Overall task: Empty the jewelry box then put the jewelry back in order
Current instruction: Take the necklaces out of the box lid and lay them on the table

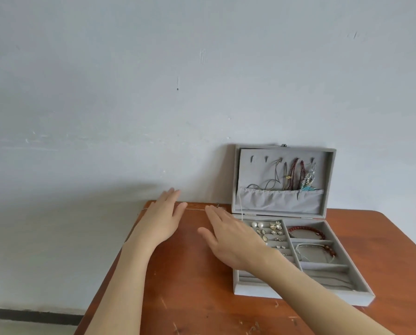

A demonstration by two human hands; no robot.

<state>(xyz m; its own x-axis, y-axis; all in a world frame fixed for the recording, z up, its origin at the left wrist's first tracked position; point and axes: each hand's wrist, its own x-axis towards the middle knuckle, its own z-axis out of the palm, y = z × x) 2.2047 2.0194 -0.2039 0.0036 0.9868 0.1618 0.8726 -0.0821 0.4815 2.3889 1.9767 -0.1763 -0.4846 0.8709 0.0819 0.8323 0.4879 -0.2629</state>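
A single head-worn camera looks forward and slightly down from the near edge of the desk [194,286], close over it, facing the wall [129,81].

Both hands [164,215] [231,240] flat on the table [190,298] beside the open jewelry box [296,238]

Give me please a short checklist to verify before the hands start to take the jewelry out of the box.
1. Jewelry box lid open, leaning on the wall: ok.
2. Left hand holds nothing, fingers straight: ok.
3. Right hand holds nothing, fingers straight: ok.
4. Bare table space left of the box for laying pieces: ok.
5. Thin chain lies at the table's far edge, may slip off: not ok.
6. Necklaces in the lid untangled: cannot tell.
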